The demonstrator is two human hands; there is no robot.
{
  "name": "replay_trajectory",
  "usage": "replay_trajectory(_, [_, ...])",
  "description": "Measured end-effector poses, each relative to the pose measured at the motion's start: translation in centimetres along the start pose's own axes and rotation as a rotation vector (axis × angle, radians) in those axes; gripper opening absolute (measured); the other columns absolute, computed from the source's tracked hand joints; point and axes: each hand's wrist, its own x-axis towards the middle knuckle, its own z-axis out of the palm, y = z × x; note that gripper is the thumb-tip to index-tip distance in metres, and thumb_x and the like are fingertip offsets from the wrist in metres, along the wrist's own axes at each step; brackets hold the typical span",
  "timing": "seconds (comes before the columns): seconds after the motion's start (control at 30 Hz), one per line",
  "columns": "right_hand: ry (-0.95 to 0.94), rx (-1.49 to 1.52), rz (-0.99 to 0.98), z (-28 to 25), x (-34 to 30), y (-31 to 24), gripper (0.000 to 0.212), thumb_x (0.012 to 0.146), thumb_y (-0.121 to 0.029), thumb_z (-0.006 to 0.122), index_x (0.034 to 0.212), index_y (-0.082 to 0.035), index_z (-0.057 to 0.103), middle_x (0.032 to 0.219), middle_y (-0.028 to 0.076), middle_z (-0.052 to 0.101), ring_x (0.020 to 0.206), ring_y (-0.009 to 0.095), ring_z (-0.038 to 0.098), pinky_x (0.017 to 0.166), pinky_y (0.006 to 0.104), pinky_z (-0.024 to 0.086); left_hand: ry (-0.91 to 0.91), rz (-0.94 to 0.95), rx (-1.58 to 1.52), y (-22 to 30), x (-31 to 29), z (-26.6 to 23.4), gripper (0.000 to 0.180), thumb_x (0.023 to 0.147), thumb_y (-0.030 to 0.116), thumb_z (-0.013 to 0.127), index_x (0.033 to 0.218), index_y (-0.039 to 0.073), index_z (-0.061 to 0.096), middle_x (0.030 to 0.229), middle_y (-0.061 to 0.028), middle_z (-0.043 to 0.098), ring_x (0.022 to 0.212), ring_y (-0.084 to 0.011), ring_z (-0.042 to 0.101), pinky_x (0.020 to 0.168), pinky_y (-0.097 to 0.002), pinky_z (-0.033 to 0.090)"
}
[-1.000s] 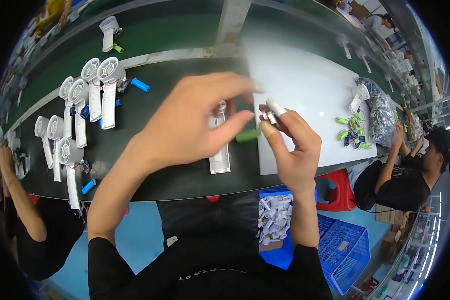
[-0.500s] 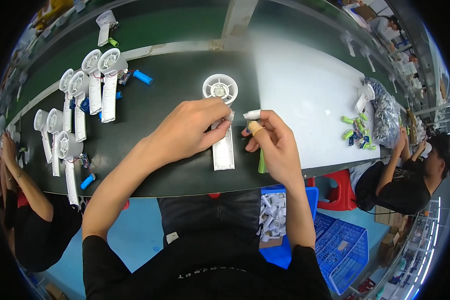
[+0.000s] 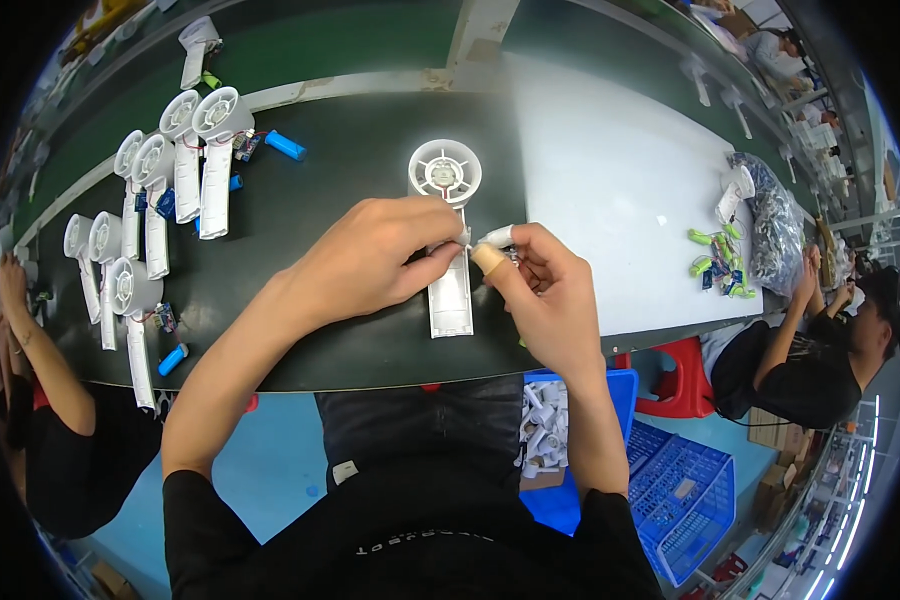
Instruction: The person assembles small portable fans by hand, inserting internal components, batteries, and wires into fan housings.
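A white handheld fan shell [image 3: 450, 300] lies on the dark table before me, round fan head away from me and open trough-like handle toward me. My left hand [image 3: 395, 245] rests across the top of the handle, thumb and index finger pinched at its right edge; what they grip is too small to make out. Just right of it, my right hand [image 3: 550, 290] is closed, its fingers largely covering a small circuit board. White and tan covers wrap its fingertips. Both hands' fingertips nearly touch beside the handle. Only a speck of green shows under the right hand.
Several white fan shells [image 3: 215, 190] with wired boards and blue batteries [image 3: 285, 146] stand at the left. On the white sheet [image 3: 610, 220] at right lie green batteries [image 3: 705, 265] beside a plastic bag [image 3: 775, 225]. Blue crates [image 3: 680, 500] sit below. People work on both sides.
My right hand has moved left and its fingertips have come up to the left hand's. The circuit board and the green battery beneath it, plainer before, are now mostly hidden.
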Motion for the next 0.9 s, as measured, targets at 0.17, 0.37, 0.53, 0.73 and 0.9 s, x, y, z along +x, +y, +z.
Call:
replay_trajectory(0.17, [-0.001, 0.042, 0.012, 0.4, 0.7, -0.1, 0.015, 0.094, -0.014, 0.065, 0.095, 0.001, 0.063, 0.061, -0.004, 0.048, 0.055, 0.002, 0.039, 0.049, 0.0215, 0.03, 0.096, -0.032, -0.025, 0.5, 0.5, 1.1, 0.015, 0.08, 0.0, 0.072, 0.093, -0.001, 0.063, 0.073, -0.0098, 0.055, 0.055, -0.0192, 0.054, 0.049, -0.0321, 0.041])
replay_trajectory(0.37, [-0.137, 0.297, 0.121, -0.3, 1.2, 0.5, 0.015, 0.099, -0.015, 0.058, 0.106, -0.003, 0.061, 0.079, 0.0, 0.062, 0.062, 0.004, 0.051, 0.054, 0.0197, 0.039, 0.158, -0.144, -0.158, 0.6, 0.5, 1.6, 0.015, 0.08, 0.0, 0.072, 0.09, -0.001, 0.061, 0.073, -0.0061, 0.054, 0.051, -0.0119, 0.047, 0.047, -0.0274, 0.035])
replay_trajectory(0.53, [-0.034, 0.403, 0.019, 0.5, 0.6, 0.7, 0.021, 0.102, -0.015, 0.055, 0.118, -0.002, 0.058, 0.088, 0.003, 0.065, 0.07, 0.006, 0.055, 0.068, 0.0186, 0.046, 0.221, -0.221, -0.146, 1.1, 0.6, 2.0, 0.015, 0.079, 0.002, 0.072, 0.088, -0.001, 0.06, 0.076, -0.0092, 0.061, 0.054, -0.0202, 0.052, 0.051, -0.0318, 0.042])
replay_trajectory(0.73, [0.082, 0.355, -0.03, 0.6, 0.6, 1.5, 0.042, 0.097, -0.004, 0.06, 0.135, 0.009, 0.049, 0.101, 0.008, 0.07, 0.088, 0.009, 0.064, 0.079, 0.0236, 0.051, 0.244, -0.197, -0.052, 1.5, 0.8, 2.1, 0.015, 0.078, 0.0, 0.072, 0.087, 0.0, 0.06, 0.077, -0.0097, 0.061, 0.059, -0.0218, 0.058, 0.052, -0.0324, 0.046])
replay_trajectory(0.9, [0.188, 0.29, -0.168, 1.4, 1.0, 2.1, 0.02, 0.091, -0.001, 0.067, 0.108, 0.01, 0.066, 0.1, 0.011, 0.069, 0.089, 0.013, 0.068, 0.077, 0.0241, 0.055, 0.332, -0.096, 0.082, 1.5, 1.4, 2.8, 0.015, 0.075, 0.0, 0.072, 0.084, 0.001, 0.061, 0.078, -0.0089, 0.062, 0.065, -0.0257, 0.062, 0.056, -0.0351, 0.05])
